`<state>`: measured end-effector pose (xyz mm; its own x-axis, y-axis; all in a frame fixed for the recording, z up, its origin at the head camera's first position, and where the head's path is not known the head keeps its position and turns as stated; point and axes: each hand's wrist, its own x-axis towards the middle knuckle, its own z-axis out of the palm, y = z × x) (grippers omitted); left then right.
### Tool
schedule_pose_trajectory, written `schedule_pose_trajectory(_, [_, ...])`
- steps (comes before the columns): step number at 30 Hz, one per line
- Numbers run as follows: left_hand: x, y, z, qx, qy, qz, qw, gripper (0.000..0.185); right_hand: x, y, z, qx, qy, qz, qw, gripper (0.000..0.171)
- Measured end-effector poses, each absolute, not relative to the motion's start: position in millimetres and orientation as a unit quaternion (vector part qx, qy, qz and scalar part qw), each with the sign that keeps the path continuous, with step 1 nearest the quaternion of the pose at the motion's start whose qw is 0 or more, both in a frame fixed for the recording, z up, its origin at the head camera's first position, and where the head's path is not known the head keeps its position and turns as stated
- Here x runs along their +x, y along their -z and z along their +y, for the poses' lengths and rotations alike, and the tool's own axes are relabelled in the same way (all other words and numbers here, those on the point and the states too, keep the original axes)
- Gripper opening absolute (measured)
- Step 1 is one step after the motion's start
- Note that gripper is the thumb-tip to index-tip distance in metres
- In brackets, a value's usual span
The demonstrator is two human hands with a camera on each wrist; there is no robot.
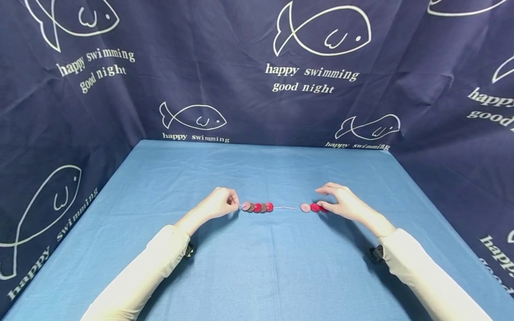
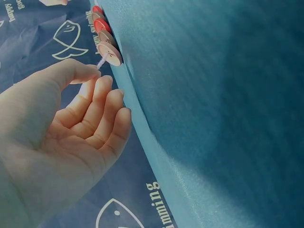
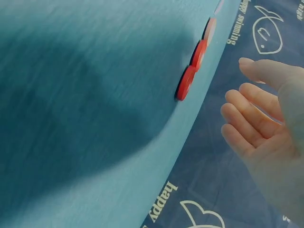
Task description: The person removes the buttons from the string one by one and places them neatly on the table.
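My left hand point(image 1: 219, 203) pinches one end of a thin, fuzzy lilac pipe cleaner point(image 2: 102, 61) between thumb and forefinger. Strung along it is an overlapping row of pink, brown and red buttons, with a pink button point(image 1: 246, 206) nearest the fingers and a red button point(image 1: 269, 207) at the far end. Past that red one, the bare end of the pipe cleaner points right. My right hand point(image 1: 341, 201) hovers by three loose buttons, its thumb and fingers apart and holding nothing. Those are a pink button point(image 1: 305, 207), a red button point(image 1: 315, 207) and another red button point(image 3: 186, 83).
A blue cloth point(image 1: 257, 267) covers the table. Dark blue curtains point(image 1: 249, 67) printed with white fish and lettering rise behind it and at both sides. Each wrist wears a small black device, such as the one under the right sleeve point(image 1: 417, 267).
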<state>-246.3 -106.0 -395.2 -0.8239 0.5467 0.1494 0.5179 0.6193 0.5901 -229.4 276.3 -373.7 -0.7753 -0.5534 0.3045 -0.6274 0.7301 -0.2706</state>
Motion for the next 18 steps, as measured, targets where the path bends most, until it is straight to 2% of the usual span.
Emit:
schedule_pose_trajectory(11, [-247, 395, -105, 0.298, -0.311, 0.902, 0.021, 0.006, -235, 377, 255, 0.337, -0.210, -0.913, 0.092, 0.040])
schedule_pose_trajectory(18, [-248, 395, -104, 0.288, -0.313, 0.905, 0.021, 0.006, -240, 377, 246, 0.354, -0.204, -0.908, 0.089, 0.036])
